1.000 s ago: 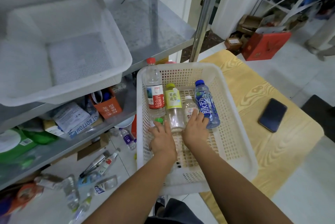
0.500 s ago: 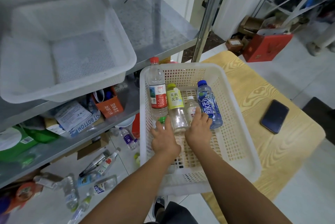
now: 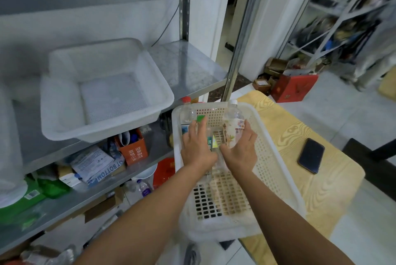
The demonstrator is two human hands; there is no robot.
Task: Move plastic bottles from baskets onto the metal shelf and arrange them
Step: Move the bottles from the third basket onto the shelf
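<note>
White perforated plastic basket [image 3: 272,153] sits on the pale wood-grain table [image 3: 304,129] in the head view, its left rim close beside the grey metal shelf [image 3: 188,65]; both bare forearms reach into it from the near edge. The right hand [image 3: 241,150] has its fingers curled round a clear plastic bottle with a white cap [image 3: 234,121], thumb on the near side of the printed label and fingers on the far side; this bottle is tilted, its cap pointing towards the basket's far wall and showing above the rim. The left hand [image 3: 198,147] lies over a smaller bottle with a green cap [image 3: 200,118]; its fingers run almost straight along the bottle, the cap shows just past the fingertips, and a strip of green-and-yellow label shows between the two hands; the thumb is hidden, so it cannot be told whether this hand grips the bottle or only rests on it. A tall clear bottle with a red cap [image 3: 186,112] lies in the basket's far left corner, partly under the left fingers. A white plastic tub with a fine-holed bottom [image 3: 107,132] stands on the middle level of the shelf, overhanging its front edge; the level below holds an orange cardboard box [image 3: 134,151] among papers and green packets. A dark smartphone [image 3: 311,155] lies flat on the table to the right of the basket, apart from it; a red carton [image 3: 294,87] stands on the floor beyond the table.
</note>
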